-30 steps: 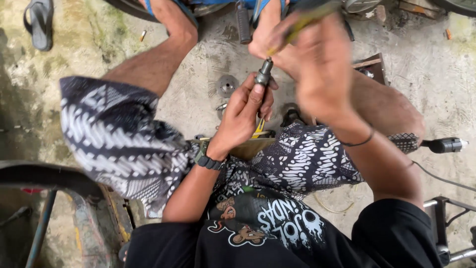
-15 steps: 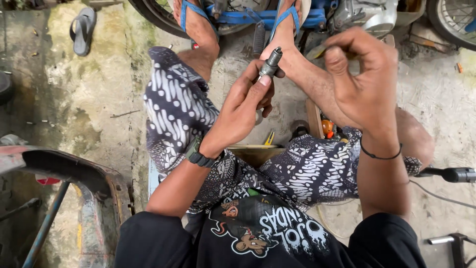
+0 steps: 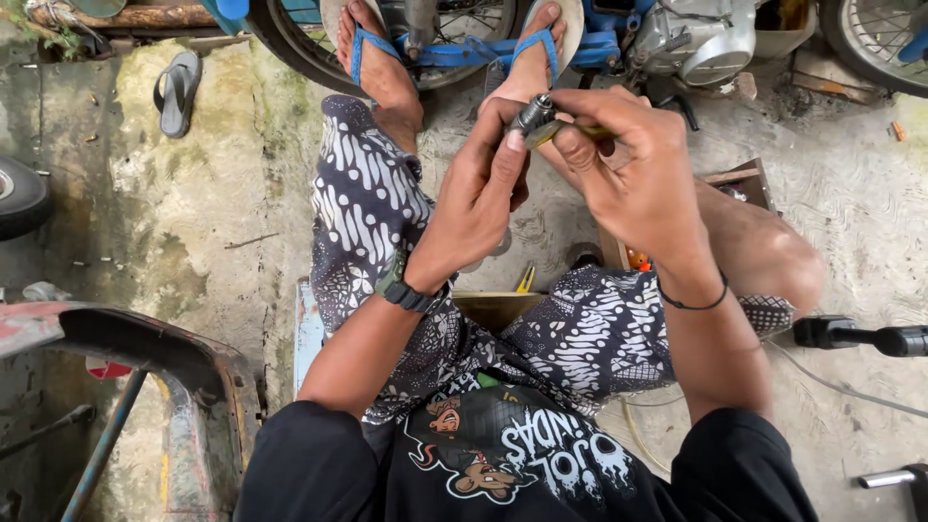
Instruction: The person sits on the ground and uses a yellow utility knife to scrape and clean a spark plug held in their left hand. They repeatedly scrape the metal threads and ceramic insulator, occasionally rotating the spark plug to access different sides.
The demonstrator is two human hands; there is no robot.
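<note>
— What is being held up there, above the knees?

— A small metal part (image 3: 533, 113), dark grey and roughly tube-shaped, pinched between both hands. The left hand (image 3: 476, 198) has its thumb and fingertips closed round the near end. The right hand (image 3: 628, 159) is curled shut over a thin yellowish tool (image 3: 553, 132) whose tip meets the part just beside the left thumb.

— How would it handle, do you reckon?

— Stiff and solid, I'd judge, light enough for fingertips but dense for its bulk. Bare metal in a workshop may well be oily, so it could slip or roll out of a loose pinch.

— Where is the best hold?

— Round the barrel, where the left fingers already sit, leaving the far end free for the tool. A pinch across the middle looks steadier than one at the tip.

— And below the grip?

— Patterned shorts (image 3: 580, 338), then a wooden box (image 3: 493, 307) between the legs.
</note>
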